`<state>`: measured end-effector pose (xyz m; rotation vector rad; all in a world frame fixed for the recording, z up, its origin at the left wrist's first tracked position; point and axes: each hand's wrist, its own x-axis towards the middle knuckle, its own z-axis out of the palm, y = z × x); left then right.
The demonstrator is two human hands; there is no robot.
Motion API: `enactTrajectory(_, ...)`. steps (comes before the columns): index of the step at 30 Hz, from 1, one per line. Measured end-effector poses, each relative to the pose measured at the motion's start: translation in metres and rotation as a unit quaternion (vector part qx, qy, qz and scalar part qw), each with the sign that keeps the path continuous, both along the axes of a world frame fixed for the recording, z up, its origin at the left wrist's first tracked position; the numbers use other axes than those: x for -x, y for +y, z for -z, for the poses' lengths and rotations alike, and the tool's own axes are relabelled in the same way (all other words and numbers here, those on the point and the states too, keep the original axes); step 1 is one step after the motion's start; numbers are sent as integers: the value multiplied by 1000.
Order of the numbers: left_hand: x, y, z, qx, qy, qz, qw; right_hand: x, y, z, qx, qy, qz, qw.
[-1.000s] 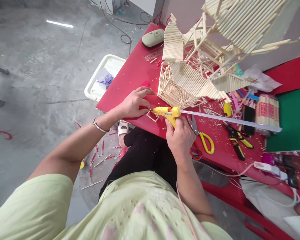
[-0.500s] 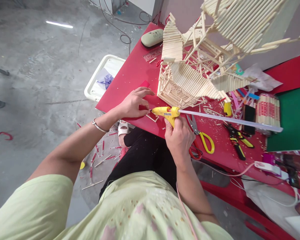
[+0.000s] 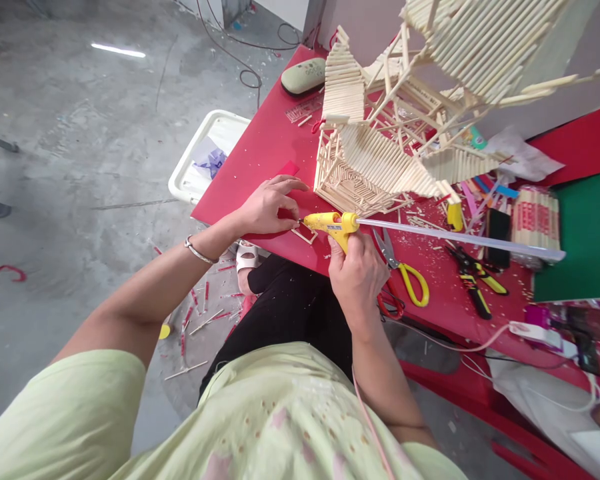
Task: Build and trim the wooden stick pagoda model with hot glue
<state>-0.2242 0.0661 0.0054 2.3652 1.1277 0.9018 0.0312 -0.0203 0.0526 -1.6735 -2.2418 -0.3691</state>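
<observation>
Right hand (image 3: 359,270) wrapped round yellow glue gun (image 3: 331,224), frame center, nozzle pointing left. Small stick rectangle (image 3: 304,237) lies flat by the nozzle, near front edge of red table (image 3: 263,150). Left hand (image 3: 271,205) at its upper-left corner; can't tell if fingertips pinch anything. Tight right: scissors (image 3: 391,258) just beside right hand, long glue stick (image 3: 460,236) jutting far right. Stick model (image 3: 357,163) close above gun. More room upper left.

Floor's bare grey and pretty scuffed (image 3: 80,120), with a bright white streak (image 3: 118,50) up top left. Red table (image 3: 260,147) stands by a plain pale wall (image 3: 365,17), some red furniture (image 3: 455,390) lower right.
</observation>
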Motion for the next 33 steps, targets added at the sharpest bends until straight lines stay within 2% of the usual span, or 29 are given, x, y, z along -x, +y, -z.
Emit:
enactTrajectory(9,1,2,3,3,-5,2,1000,3,1,1,17,-8,16,1000)
enactTrajectory(16,1,0,-1,-1,-13,7,1000,5,1,-2,3,-11,16,1000)
enactTrajectory(23,0,0,0,2,-15,1,1000,6,1,-6,40,2,22,999)
enactTrajectory(33,0,0,-1,0,-17,4,1000,7,5,2,5,0,42,999)
